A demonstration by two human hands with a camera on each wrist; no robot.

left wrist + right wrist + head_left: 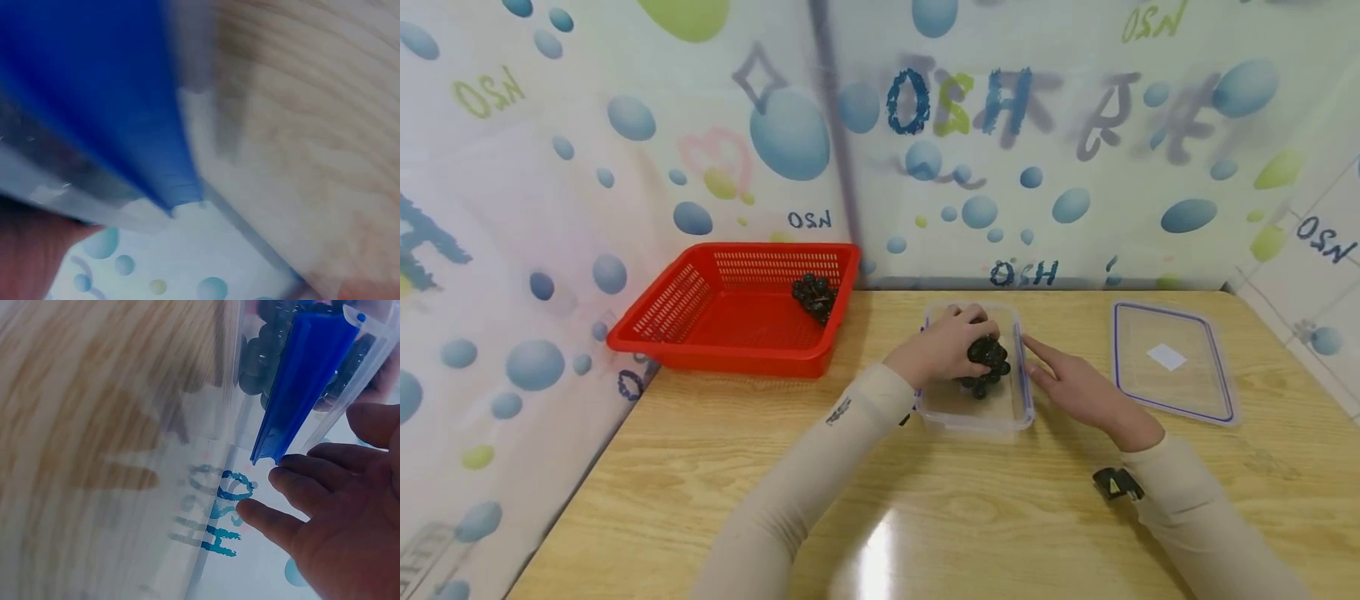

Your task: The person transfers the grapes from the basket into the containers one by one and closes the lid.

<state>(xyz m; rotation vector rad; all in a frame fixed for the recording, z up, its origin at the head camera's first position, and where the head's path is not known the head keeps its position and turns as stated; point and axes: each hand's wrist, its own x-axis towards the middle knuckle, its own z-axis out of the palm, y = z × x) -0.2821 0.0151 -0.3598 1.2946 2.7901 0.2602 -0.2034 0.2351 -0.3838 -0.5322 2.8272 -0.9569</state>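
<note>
The left hand (951, 343) is curling its fingers and thumb round a bunch of dark grapes (988, 354), gripping it inside a clear container (975, 422). The right hand (1078, 392) is holding its fingers nearly straight and spread a little, gripping nothing, and is keeping its fingertips at the container's right side.

The right wrist view is showing what the head view is hiding: a blue clip (306, 381) is running along that side, its end lying at the fingertips, and grapes are showing through the clear wall. The left wrist view is showing mostly a blurred blue flap (119, 106) and a bit of the hand; the grip is not showing clearly there.

The bunch is sloping down from the hand toward the container's near end, its long axis running roughly near to far; the fingers are covering part of it, so where its stem is pointing cannot be told. The container's long axis is also running near to far.

Farther out on the table (1000, 508), a lid (1198, 387) is lying flat to the right, and a red basket (730, 357) is standing to the left, holding 1 more bunch (815, 297) against its right wall.
</note>
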